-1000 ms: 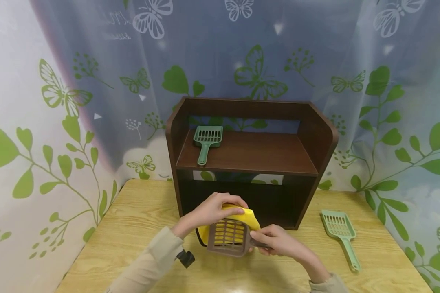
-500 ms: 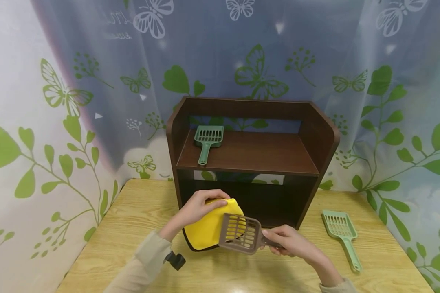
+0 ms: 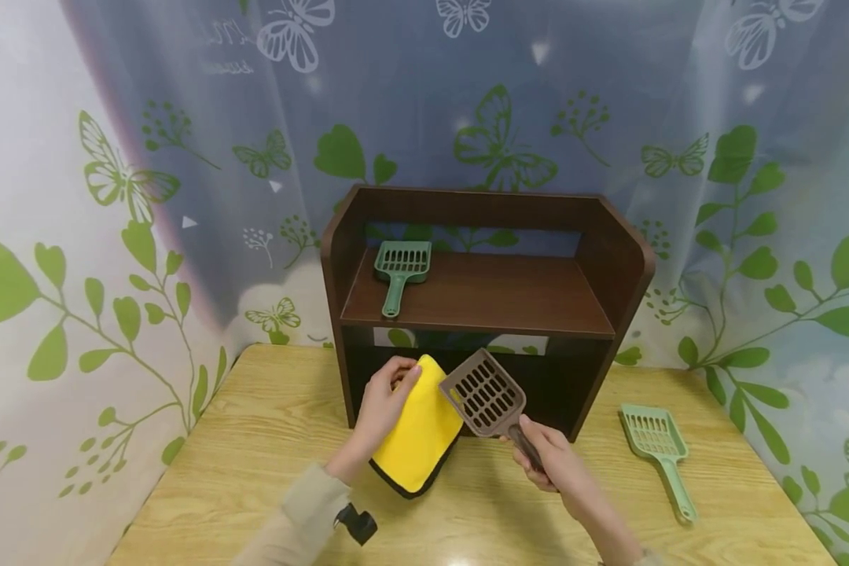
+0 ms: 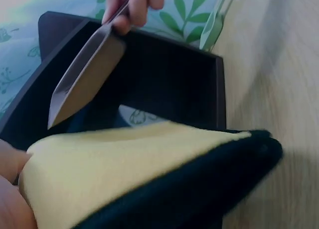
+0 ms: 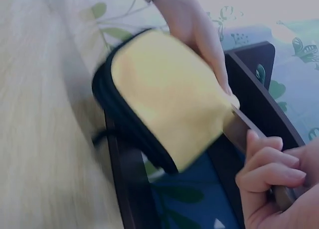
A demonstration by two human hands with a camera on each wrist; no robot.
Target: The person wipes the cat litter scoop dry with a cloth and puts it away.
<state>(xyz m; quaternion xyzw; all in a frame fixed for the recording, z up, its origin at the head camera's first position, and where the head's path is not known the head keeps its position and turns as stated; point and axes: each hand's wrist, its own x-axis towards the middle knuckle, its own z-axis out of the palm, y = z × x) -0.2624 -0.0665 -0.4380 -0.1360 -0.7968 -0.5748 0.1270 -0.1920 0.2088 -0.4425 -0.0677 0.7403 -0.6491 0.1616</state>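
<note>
A yellow cleaning cloth [image 3: 417, 432] with black edging hangs from my left hand [image 3: 382, 405], which pinches its upper corner between thumb and fingers. My right hand [image 3: 552, 460] grips a brown litter scoop [image 3: 483, 393] by its handle, the slotted head tilted up and to the left. In the head view the scoop's head overlaps the cloth's right side. The left wrist view shows the scoop [image 4: 87, 74] from its side, apart from the cloth [image 4: 119, 164]. In the right wrist view, my fingers [image 5: 271, 171] curl round the handle, beyond which lies the cloth [image 5: 164, 89].
A dark brown two-level shelf [image 3: 481, 295] stands at the back of the wooden table [image 3: 269, 456]. One green litter scoop [image 3: 402, 267] sits on its upper level, at the left. Another, light green litter scoop [image 3: 658, 444] lies on the table at the right. A patterned curtain hangs behind.
The cloth first lay behind the scoop's head, then slid away to the left. My right hand has turned the scoop head upward, and the cloth's corner has been raised.
</note>
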